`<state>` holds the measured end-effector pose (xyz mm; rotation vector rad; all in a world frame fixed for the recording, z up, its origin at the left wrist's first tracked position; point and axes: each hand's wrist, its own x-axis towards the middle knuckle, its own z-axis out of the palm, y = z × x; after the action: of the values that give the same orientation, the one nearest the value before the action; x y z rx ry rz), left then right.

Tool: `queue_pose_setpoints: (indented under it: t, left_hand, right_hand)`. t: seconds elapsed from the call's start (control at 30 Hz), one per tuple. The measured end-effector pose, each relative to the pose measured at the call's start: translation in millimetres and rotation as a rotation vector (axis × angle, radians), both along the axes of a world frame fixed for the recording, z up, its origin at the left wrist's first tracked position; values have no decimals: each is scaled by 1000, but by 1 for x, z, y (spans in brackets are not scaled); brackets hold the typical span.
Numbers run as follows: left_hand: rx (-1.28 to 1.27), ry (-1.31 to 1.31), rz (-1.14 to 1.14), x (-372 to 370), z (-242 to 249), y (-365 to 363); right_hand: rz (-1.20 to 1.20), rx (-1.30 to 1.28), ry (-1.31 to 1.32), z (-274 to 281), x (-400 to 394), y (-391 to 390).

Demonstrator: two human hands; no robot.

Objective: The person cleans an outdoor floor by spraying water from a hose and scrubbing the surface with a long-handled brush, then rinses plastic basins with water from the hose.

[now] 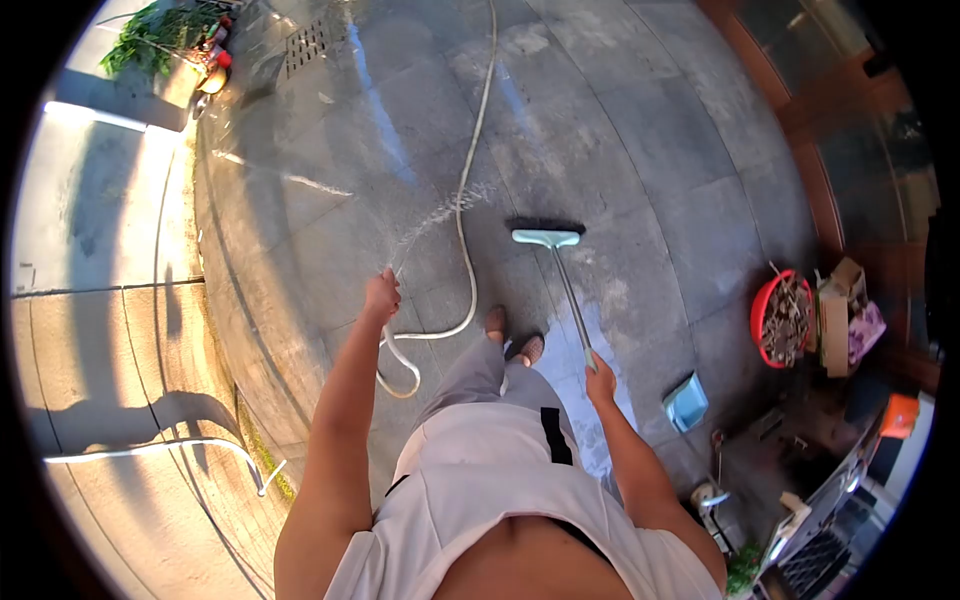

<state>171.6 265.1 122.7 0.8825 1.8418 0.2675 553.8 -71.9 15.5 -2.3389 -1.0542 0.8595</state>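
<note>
My left hand (382, 296) is closed around the end of a pale hose (474, 150). Water (440, 215) sprays from it, up and to the right in the head view, onto the grey paving. Below the hand the hose loops round and runs away across the ground. My right hand (600, 381) grips the handle of a push broom (547, 238) with a light-blue head and dark bristles. Its head rests on the paving ahead of my feet, to the right of the hose.
A light-blue dustpan (686, 403) lies on my right. Beyond it stand a red basin (757, 320) full of brown pieces and a cardboard box (834, 335). A drain grate (306, 48) and green plants (160, 38) are at the far left. Wet paving (595, 430) lies beside me.
</note>
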Motion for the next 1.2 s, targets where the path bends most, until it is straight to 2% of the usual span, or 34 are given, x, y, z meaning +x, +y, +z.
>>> queue_pose_setpoints:
  t: [0.1, 0.17, 0.23, 0.3, 0.4, 0.5, 0.63, 0.7, 0.77, 0.93, 1.07, 1.2]
  left_hand:
    - [3, -28, 88, 4, -5, 27]
    - [-7, -27, 134, 14, -3, 53]
    - [-9, -22, 144, 21, -4, 87]
    - [-2, -42, 137, 24, -15, 121]
    - [33, 66, -16, 32, -36, 178]
    - [-51, 8, 80, 59, -18, 242]
    - [-12, 37, 2, 84, -13, 310]
    - [1, 30, 19, 96, -13, 342]
    - [9, 24, 21, 105, -14, 369]
    - [-6, 62, 10, 124, -19, 427]
    - [-52, 4, 117, 149, -13, 471]
    - [-107, 26, 176, 174, -7, 514]
  right_hand:
    - [-216, -167, 286, -21, 12, 61]
    - [-142, -126, 195, -76, 25, 108]
    - [-128, -161, 183, -87, 43, 195]
    - [-29, -29, 17, -93, 59, 281]
    - [-9, -117, 56, -50, 84, 395]
    - [36, -175, -48, 5, 103, 457]
    - [94, -238, -73, 37, 137, 463]
    - [94, -135, -72, 33, 153, 442]
    - [86, -146, -65, 39, 168, 438]
    - [65, -207, -78, 23, 200, 504]
    - [69, -307, -65, -10, 218, 646]
    - [114, -251, -77, -8, 230, 834]
